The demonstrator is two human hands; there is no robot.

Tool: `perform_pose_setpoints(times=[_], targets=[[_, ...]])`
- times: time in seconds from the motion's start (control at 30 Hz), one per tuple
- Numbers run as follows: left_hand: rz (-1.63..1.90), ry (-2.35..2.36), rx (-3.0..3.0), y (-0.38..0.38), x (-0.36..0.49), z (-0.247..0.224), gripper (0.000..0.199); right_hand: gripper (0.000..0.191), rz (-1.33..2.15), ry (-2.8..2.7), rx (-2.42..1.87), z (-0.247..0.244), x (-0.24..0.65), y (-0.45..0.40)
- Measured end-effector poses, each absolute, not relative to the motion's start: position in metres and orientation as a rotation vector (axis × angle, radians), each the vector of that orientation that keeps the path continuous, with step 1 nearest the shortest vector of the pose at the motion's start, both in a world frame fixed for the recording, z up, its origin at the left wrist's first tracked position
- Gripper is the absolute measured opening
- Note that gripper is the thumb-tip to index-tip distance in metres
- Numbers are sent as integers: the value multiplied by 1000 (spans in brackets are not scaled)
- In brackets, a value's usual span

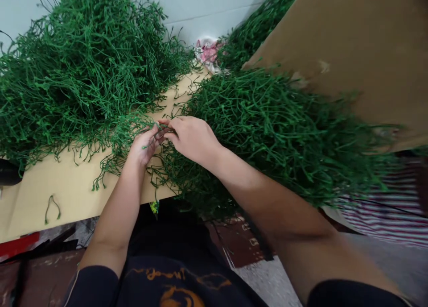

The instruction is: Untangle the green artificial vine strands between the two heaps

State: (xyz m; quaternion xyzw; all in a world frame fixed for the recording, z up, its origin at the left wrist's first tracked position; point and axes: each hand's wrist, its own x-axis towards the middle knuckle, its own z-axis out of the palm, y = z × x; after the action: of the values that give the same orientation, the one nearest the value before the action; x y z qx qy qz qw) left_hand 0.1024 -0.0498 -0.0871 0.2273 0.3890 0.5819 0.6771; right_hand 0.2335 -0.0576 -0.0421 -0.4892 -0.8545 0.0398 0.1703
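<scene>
My left hand (146,145) is closed around thin green artificial stems (129,127), whose tips fan out to its left. Close against it, my right hand (191,136) pinches at the same spot, its fingertips meeting the left fingers on a green strand. A large heap of green stems (90,61) rises behind and to the left of my hands. Another heap of stems (267,119) lies to the right, under and beyond my right forearm. One loose bent stem (52,209) rests on the cardboard (76,191) at the left.
A big cardboard sheet (354,52) leans in at the upper right. Pink and white cloth (209,52) sits at the back by the tiled wall (200,8). Striped fabric (388,209) lies at the right. A red object (20,244) is below the cardboard's left edge.
</scene>
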Motion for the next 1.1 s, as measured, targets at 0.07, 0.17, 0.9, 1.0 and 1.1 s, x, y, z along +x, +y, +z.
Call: perform_pose_setpoints(times=[0.07,0.17,0.9,1.0,1.1], targets=[[1331,875,506,-49,102,-87,5,14,207,-2421,-1316,-46,234,-53],[1329,885,526,-48,101,-88,6,16,256,-2388,-1237,-50,243,-49],[1324,1080,828,-48,99,-93,16,29,40,-2270,-1266,-43,245,-42],[1270,1138,952,-48,101,-96,15,22,121,-2409,-1360,-44,233,-36],[1215,1094,1018,-50,99,-94,17,14,208,-2406,-1372,-48,230,-31]])
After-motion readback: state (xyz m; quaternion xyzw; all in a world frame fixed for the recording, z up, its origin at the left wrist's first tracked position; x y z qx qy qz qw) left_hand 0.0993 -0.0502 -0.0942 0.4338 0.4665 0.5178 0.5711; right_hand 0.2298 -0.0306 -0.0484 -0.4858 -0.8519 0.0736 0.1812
